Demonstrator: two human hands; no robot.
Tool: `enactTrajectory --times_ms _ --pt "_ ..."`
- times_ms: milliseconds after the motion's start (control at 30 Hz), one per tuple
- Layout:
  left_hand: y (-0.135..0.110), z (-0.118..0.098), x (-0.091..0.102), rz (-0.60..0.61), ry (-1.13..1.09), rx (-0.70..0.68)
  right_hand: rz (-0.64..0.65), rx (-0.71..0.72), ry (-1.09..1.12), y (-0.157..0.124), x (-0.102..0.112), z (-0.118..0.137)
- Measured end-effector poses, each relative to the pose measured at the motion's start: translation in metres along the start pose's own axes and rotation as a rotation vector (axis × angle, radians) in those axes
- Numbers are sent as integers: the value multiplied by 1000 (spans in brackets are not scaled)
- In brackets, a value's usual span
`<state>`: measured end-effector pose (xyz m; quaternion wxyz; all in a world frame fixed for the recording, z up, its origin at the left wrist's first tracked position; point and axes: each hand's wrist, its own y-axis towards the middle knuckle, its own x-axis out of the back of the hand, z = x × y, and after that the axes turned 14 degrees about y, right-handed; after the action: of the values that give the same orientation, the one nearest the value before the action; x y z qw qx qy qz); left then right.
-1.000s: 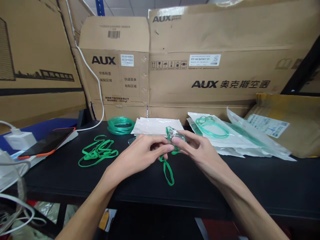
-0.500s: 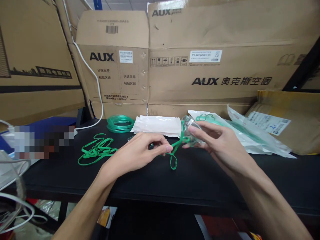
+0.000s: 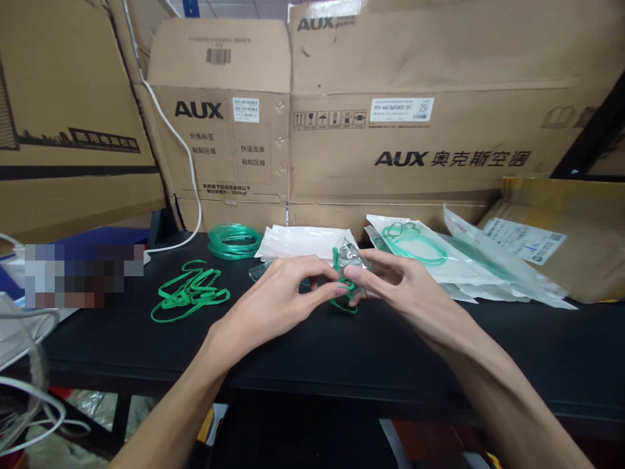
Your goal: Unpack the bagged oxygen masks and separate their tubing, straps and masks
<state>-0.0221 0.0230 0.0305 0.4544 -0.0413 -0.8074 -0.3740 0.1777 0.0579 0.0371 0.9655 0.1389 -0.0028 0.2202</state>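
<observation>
My right hand (image 3: pixel 398 277) is closed around a small clear plastic oxygen mask (image 3: pixel 347 253), held above the black table. A green elastic strap (image 3: pixel 346 306) hangs in a loop below the mask. At the mask's left side, my left hand (image 3: pixel 288 290) pinches the strap between thumb and fingers; the exact grip is partly hidden. Behind my left hand a second clear plastic piece (image 3: pixel 257 270) shows only in part. Farther left lies a loose heap of green elastic straps (image 3: pixel 193 293). Coiled green tubing (image 3: pixel 234 241) rests behind that heap.
White pouches (image 3: pixel 317 242) lie stacked behind my hands. Clear-fronted packets (image 3: pixel 415 244) with green tubing are at the right, beside a brown parcel (image 3: pixel 576 234). Large cardboard boxes (image 3: pixel 342 176) wall off the back. A white cable (image 3: pixel 195 176) hangs at the left.
My right hand has brought the mask leftward, close to my left hand. The strap between the hands has gone from stretched out to bunched, and the tubing packet behind is more exposed.
</observation>
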Motion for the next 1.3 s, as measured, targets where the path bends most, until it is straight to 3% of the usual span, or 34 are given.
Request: enactTrajectory --times_ms 233,500,700,900,1300 --pt "-2 -3 3 38 75 55 -74 99 -113 -1 6 2" --pt "-12 18 5 185 218 222 -283 233 75 -5 31 15" --pt "-3 4 -1 -14 172 177 -3 57 1 -6 17 14" --pt "0 -1 -3 -39 163 162 191 20 -56 -1 2 6" --pt "-2 0 -5 28 130 164 -14 51 -161 0 3 5"
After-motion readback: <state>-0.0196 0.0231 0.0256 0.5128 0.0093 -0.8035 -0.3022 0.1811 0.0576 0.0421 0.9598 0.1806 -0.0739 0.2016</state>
